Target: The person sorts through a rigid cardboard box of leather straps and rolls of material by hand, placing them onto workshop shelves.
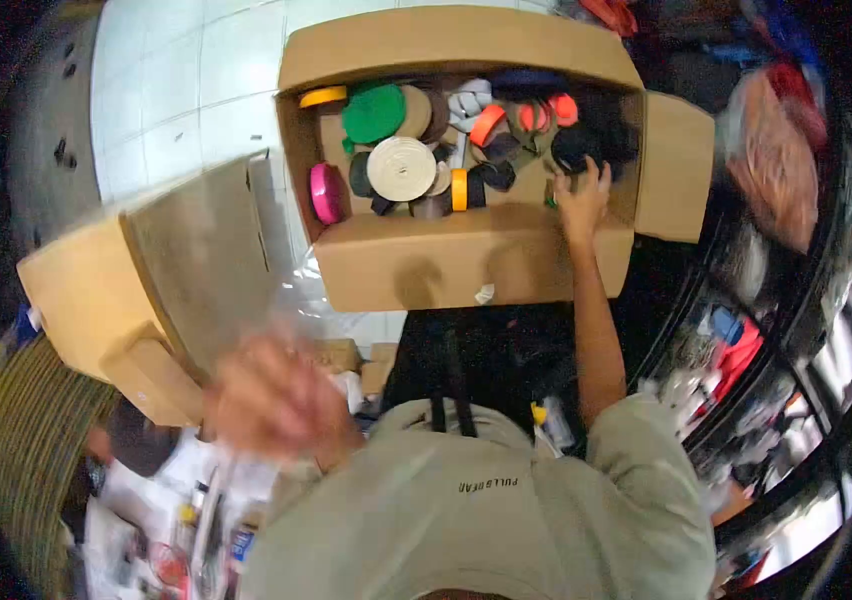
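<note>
An open cardboard box [466,265] holds rolls of strap or tape in several colours. Inside its right end, my right hand [583,205] reaches in with fingers spread, the tips at the lower edge of a black roll [578,145]. Orange rolls [487,125] lie left of that hand. A large cream roll [402,169] sits near the middle, with a green roll [374,113] behind it. Against the left wall stands a pink roll [324,193]. My left hand [281,395] is outside the box at lower left, smeared by motion, so its fingers cannot be read.
Another cardboard box [196,240] stands left of the open one, beside my left hand. White tiles [236,60] show behind. A black metal rack [796,350] with plastic-wrapped goods runs along the right. Mixed items [186,520] are spread at lower left.
</note>
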`<act>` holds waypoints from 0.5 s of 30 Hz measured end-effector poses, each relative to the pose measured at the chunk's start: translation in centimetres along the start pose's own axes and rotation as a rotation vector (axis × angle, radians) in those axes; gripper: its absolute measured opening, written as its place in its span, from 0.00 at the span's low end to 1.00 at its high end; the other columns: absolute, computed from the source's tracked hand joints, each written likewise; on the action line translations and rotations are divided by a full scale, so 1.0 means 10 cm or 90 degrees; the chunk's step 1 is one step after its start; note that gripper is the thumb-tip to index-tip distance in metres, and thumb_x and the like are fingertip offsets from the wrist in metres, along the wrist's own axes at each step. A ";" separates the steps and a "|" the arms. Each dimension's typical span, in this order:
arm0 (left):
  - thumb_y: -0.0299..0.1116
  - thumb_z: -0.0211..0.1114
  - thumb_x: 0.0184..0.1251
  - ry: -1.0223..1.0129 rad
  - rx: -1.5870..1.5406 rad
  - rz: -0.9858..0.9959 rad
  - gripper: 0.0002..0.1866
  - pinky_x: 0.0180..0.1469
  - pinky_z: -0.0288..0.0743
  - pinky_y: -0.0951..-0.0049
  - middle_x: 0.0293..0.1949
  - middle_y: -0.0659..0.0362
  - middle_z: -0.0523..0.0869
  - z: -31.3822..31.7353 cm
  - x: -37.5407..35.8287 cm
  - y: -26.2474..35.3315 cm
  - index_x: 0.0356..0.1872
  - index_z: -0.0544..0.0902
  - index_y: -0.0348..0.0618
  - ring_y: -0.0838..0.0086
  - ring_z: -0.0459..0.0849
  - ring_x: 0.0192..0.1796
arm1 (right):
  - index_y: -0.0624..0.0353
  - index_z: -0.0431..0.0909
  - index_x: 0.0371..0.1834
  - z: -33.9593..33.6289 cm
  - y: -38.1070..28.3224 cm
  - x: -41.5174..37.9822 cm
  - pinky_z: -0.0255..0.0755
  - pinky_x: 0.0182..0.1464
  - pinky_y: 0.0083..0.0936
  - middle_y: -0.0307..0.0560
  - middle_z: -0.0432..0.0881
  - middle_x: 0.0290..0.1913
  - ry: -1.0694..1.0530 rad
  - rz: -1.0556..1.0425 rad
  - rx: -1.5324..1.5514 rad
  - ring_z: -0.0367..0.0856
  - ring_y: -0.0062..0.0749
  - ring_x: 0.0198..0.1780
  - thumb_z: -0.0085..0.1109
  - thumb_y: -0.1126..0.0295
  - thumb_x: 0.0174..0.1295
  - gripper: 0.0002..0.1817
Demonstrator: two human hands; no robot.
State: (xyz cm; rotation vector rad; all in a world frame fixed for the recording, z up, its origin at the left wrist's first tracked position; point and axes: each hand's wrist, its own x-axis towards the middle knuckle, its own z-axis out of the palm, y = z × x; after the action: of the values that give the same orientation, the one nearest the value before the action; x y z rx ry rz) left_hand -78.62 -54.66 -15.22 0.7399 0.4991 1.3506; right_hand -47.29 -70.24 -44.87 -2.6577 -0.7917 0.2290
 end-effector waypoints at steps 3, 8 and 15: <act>0.34 0.61 0.71 -0.066 -0.025 -0.042 0.10 0.32 0.74 0.70 0.25 0.57 0.80 -0.03 0.12 0.10 0.43 0.82 0.37 0.74 0.77 0.30 | 0.61 0.71 0.64 0.14 0.05 -0.16 0.66 0.66 0.46 0.67 0.71 0.65 -0.122 0.042 0.077 0.72 0.60 0.64 0.66 0.56 0.55 0.34; 0.32 0.60 0.70 -0.161 -0.061 -0.036 0.10 0.32 0.73 0.72 0.25 0.59 0.78 0.04 0.20 0.36 0.47 0.80 0.40 0.76 0.76 0.29 | 0.63 0.71 0.64 0.60 -0.26 -0.31 0.70 0.63 0.46 0.63 0.80 0.56 -0.602 0.043 -0.109 0.78 0.55 0.59 0.64 0.52 0.55 0.36; 0.29 0.58 0.70 -0.283 -0.127 -0.016 0.12 0.30 0.72 0.75 0.24 0.62 0.77 0.14 0.31 0.54 0.53 0.76 0.43 0.79 0.76 0.28 | 0.69 0.69 0.63 1.15 -0.34 -0.46 0.71 0.63 0.45 0.67 0.78 0.59 -0.514 0.099 0.064 0.78 0.57 0.61 0.68 0.47 0.49 0.44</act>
State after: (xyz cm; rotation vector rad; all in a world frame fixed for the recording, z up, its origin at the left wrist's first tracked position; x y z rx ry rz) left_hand -80.78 -51.63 -10.04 0.8352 0.0197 1.1475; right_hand -55.72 -66.80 -53.92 -2.4951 -0.7448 1.3948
